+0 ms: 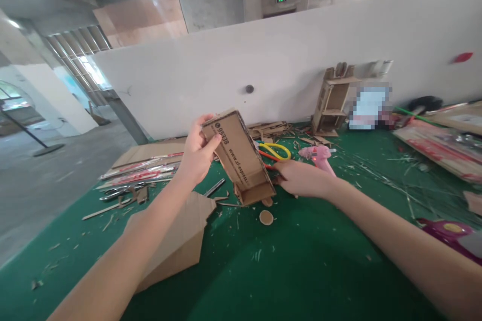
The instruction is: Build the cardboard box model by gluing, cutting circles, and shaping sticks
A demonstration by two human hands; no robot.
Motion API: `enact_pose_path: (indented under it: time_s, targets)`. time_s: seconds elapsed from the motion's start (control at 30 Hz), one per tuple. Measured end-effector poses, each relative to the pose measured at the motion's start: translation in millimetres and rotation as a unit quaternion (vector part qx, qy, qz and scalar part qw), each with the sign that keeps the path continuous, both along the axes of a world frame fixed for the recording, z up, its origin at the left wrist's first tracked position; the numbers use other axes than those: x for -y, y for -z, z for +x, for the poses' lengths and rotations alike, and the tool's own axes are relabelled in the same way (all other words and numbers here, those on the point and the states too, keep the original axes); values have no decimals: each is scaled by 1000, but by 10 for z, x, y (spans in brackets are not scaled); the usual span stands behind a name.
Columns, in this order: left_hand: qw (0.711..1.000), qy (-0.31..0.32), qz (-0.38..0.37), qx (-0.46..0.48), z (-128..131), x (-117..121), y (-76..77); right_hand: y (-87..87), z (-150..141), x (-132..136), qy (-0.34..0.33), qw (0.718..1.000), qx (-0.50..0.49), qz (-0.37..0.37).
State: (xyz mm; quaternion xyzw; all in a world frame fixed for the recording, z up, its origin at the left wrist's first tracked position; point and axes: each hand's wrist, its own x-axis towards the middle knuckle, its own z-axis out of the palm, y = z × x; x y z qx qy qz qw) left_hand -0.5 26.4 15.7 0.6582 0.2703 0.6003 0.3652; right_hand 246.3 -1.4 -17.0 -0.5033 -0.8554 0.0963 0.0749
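Observation:
My left hand (201, 153) grips a small open cardboard box (241, 153) by its upper left end, thumb on the printed face. The box is tilted above the table, its lower end toward the right. My right hand (303, 178) is beside the box's lower right edge with its fingers curled. What those fingertips hold is hidden, and I cannot tell whether they touch the box. Just behind them lie yellow looped handles (280, 150) and a red-orange handle. A round cardboard disc (266, 217) lies below the box.
A pink glue gun (318, 155) stands behind my right hand. A cardboard shelf model (333, 103) is against the white panel. At left lie a cut cardboard sheet (176, 235), a pen-like tool (214, 187) and wrapped sticks (146, 170). A purple object (450, 233) sits at right. Scraps dot the green tabletop.

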Motion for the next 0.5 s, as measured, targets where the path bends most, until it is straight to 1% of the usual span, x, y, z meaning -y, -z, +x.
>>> enact_pose_path:
  time_s: [0.07, 0.1, 0.17, 0.23, 0.3, 0.37, 0.4, 0.43, 0.47, 0.5]
  targets:
    - [999, -9, 7, -44, 52, 47, 10, -85, 86, -1, 9, 999, -12, -29]
    - [997, -11, 9, -72, 74, 76, 5, -124, 118, 5, -1, 998, -29, -59]
    - [991, -12, 9, -130, 104, 130, -9, -172, 143, 20, -41, 988, -101, -111]
    - [985, -40, 24, -165, 102, 170, -18, -156, 108, 29, -65, 973, -196, -107]
    - [974, -107, 64, -186, 55, 197, -3, -80, 15, 28, -57, 954, -286, -68]
    - [948, -188, 108, -231, -38, 229, 57, 23, -113, 27, -45, 932, -357, -46]
    - [931, -218, 117, -268, -97, 254, 108, 72, -180, 29, -38, 924, -379, -36]
    - [913, -236, 119, -312, -160, 285, 173, 113, -243, 33, -25, 917, -397, -19]
    - [895, -241, 110, -360, -224, 324, 249, 145, -299, 40, -14, 911, -411, -6]
    - [875, -223, 94, -419, -285, 368, 330, 168, -345, 50, -3, 909, -416, 2]
